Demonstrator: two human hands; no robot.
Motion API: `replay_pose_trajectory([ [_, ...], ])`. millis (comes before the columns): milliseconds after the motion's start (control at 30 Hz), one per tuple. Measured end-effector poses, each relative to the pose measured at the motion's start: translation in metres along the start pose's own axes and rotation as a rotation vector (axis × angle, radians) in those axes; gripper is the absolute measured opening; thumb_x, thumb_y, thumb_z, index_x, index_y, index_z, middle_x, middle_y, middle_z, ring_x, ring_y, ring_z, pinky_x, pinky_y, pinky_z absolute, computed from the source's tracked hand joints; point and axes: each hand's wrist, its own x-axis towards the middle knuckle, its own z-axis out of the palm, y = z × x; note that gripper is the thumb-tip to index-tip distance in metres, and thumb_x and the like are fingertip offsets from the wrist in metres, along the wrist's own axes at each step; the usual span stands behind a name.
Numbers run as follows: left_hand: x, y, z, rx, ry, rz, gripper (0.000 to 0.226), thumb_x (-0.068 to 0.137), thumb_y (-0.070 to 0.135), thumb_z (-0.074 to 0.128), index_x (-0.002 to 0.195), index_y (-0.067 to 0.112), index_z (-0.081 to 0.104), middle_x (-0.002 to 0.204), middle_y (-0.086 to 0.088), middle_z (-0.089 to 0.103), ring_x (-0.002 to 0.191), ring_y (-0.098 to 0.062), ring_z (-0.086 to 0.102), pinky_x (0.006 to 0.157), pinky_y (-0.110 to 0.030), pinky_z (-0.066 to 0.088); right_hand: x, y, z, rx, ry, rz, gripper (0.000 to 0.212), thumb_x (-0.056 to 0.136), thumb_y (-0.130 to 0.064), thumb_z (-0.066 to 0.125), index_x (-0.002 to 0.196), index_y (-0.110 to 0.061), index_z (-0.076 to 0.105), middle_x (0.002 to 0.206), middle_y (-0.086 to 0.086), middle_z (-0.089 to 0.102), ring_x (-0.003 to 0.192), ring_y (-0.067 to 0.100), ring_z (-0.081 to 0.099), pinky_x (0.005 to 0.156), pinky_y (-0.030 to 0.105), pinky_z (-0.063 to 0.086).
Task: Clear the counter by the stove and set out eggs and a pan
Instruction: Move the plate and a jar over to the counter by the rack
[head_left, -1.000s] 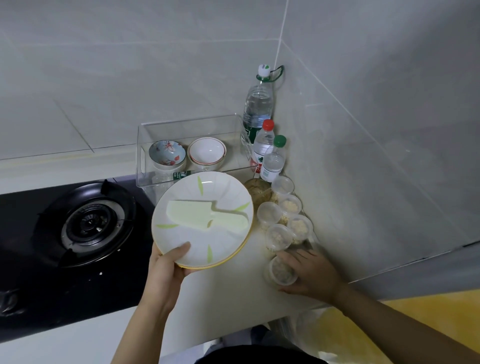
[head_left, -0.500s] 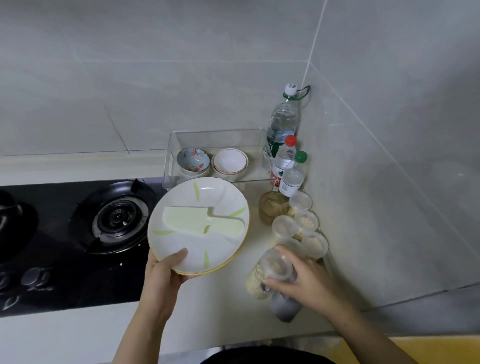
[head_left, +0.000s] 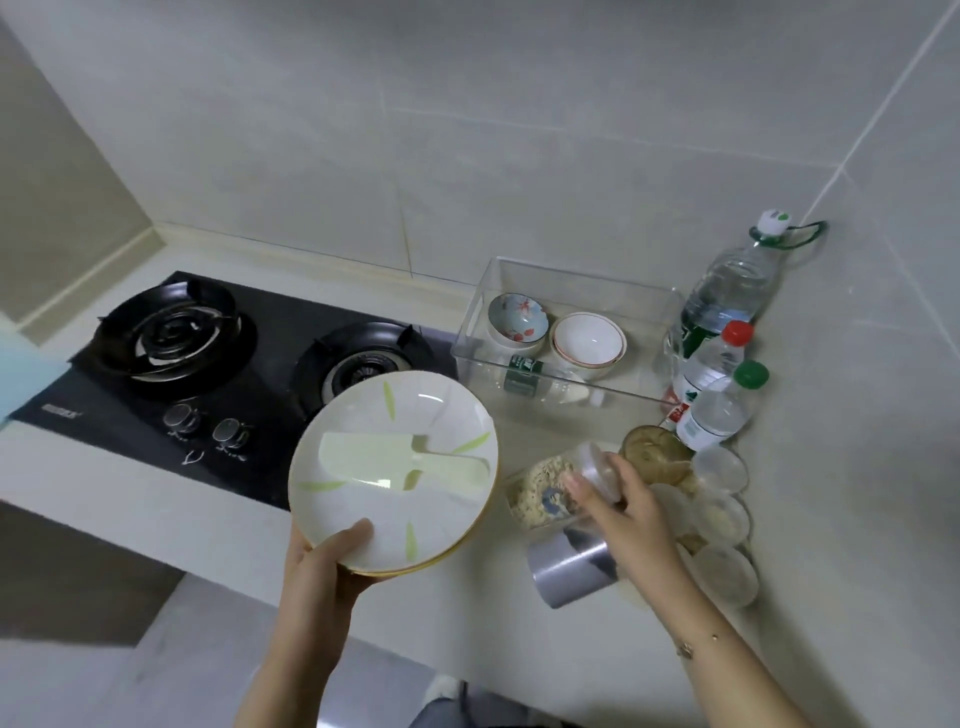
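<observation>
Left hand grips the stacked plates level so the spatula stays put, right hand clutching grain jar and steel cup should lift slowly.

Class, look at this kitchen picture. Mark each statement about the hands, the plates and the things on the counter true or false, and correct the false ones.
1. The left hand holds a stack of plates with a pale spatula lying on top. True.
2. The right hand is empty. False: it grips a clear jar of grain, tilted on its side, with a grey can below the hand.
3. Two bowls sit inside the clear box. True.
4. A pan stands on the right burner. False: both burners are bare.
5. All three bottles in the corner have red caps. False: one cap is white, one red, one green.
</observation>
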Motion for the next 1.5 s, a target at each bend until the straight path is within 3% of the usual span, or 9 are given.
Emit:
replay_pose_trajectory([
  [133, -0.020, -0.001, -0.015, -0.045, 0.106, 0.014, 0.052, 0.087, -0.004, 0.050, 0.131, 0.023, 0.053, 0.124, -0.008, 0.065, 0.112, -0.031, 0.062, 0.069, -0.041, 0.059, 0.012, -0.012, 0.012, 0.106, -0.075, 0.010, 0.059, 0.071, -0.056, 0.070, 0.121, -0.030, 0.055, 0.111, -0.004, 0.066, 0.099, 0.013, 0.066, 0.073, 0.025, 0.052],
  [267, -0.037, -0.003, -0.035, -0.030, 0.163, 0.059, 0.052, 0.085, -0.002, 0.051, 0.133, 0.020, 0.052, 0.125, -0.010, 0.064, 0.114, -0.033, 0.061, 0.072, -0.045, 0.058, 0.012, -0.013, 0.036, 0.098, -0.081, -0.030, 0.029, 0.075, -0.049, 0.069, 0.098, -0.035, 0.059, 0.099, -0.009, 0.069, 0.089, 0.009, 0.067, 0.068, 0.020, 0.047],
  [367, -0.050, -0.004, -0.049, -0.035, 0.217, 0.082, 0.053, 0.085, -0.001, 0.052, 0.134, 0.019, 0.050, 0.125, -0.012, 0.063, 0.111, -0.034, 0.062, 0.072, -0.050, 0.058, 0.008, -0.014, 0.055, 0.041, -0.126, -0.057, 0.041, 0.072, -0.054, 0.068, 0.106, -0.031, 0.060, 0.099, -0.009, 0.070, 0.089, 0.009, 0.068, 0.070, 0.022, 0.049],
  [500, -0.060, 0.002, -0.078, -0.111, 0.306, 0.032, 0.048, 0.086, -0.004, 0.049, 0.131, 0.013, 0.052, 0.119, -0.013, 0.067, 0.104, -0.033, 0.066, 0.062, -0.039, 0.058, -0.003, -0.026, 0.087, -0.132, -0.156, -0.121, 0.066, 0.067, -0.069, 0.067, 0.118, -0.030, 0.054, 0.101, -0.015, 0.066, 0.091, 0.008, 0.064, 0.076, 0.026, 0.050],
  [700, -0.073, 0.037, -0.134, -0.130, 0.362, 0.118, 0.050, 0.085, -0.006, 0.047, 0.129, 0.017, 0.054, 0.116, -0.009, 0.068, 0.102, -0.031, 0.067, 0.063, -0.040, 0.057, -0.029, -0.067, 0.149, -0.509, -0.258, -0.277, 0.065, 0.074, -0.061, 0.066, 0.128, -0.032, 0.045, 0.096, -0.001, 0.064, 0.089, 0.026, 0.061, 0.073, 0.036, 0.049],
  [900, -0.093, 0.069, -0.205, -0.143, 0.448, 0.223, 0.050, 0.086, -0.008, 0.046, 0.121, 0.027, 0.056, 0.106, -0.001, 0.071, 0.093, -0.027, 0.069, 0.059, -0.041, 0.057, -0.057, -0.101, 0.235, -0.564, -0.346, -0.421, 0.069, 0.069, -0.067, 0.062, 0.128, -0.034, 0.045, 0.102, 0.000, 0.065, 0.090, 0.027, 0.062, 0.072, 0.036, 0.049],
  [1167, -0.140, 0.084, -0.294, -0.264, 0.610, 0.291, 0.051, 0.084, -0.002, 0.054, 0.128, 0.025, 0.053, 0.115, -0.006, 0.069, 0.099, -0.029, 0.067, 0.062, -0.040, 0.058, -0.103, -0.135, 0.354, -0.680, -0.540, -0.562, 0.078, 0.067, -0.075, 0.053, 0.132, -0.035, 0.040, 0.092, -0.002, 0.060, 0.092, 0.027, 0.064, 0.067, 0.032, 0.047],
  [1267, -0.156, 0.087, -0.327, -0.298, 0.691, 0.331, 0.053, 0.081, 0.001, 0.058, 0.126, 0.028, 0.054, 0.112, -0.002, 0.070, 0.096, -0.023, 0.069, 0.062, -0.040, 0.058, -0.123, -0.150, 0.404, -0.721, -0.639, -0.645, 0.075, 0.072, -0.069, 0.059, 0.135, -0.033, 0.039, 0.105, 0.005, 0.066, 0.097, 0.029, 0.063, 0.072, 0.033, 0.048],
  [1500, -0.180, 0.095, -0.399, -0.337, 0.840, 0.411, 0.060, 0.073, 0.010, 0.058, 0.130, 0.027, 0.054, 0.123, -0.008, 0.065, 0.112, -0.031, 0.063, 0.076, -0.055, 0.056, -0.164, -0.180, 0.515, -0.747, -0.837, -0.797, 0.071, 0.072, -0.067, 0.060, 0.131, -0.032, 0.043, 0.107, 0.007, 0.066, 0.093, 0.029, 0.061, 0.066, 0.031, 0.041],
])
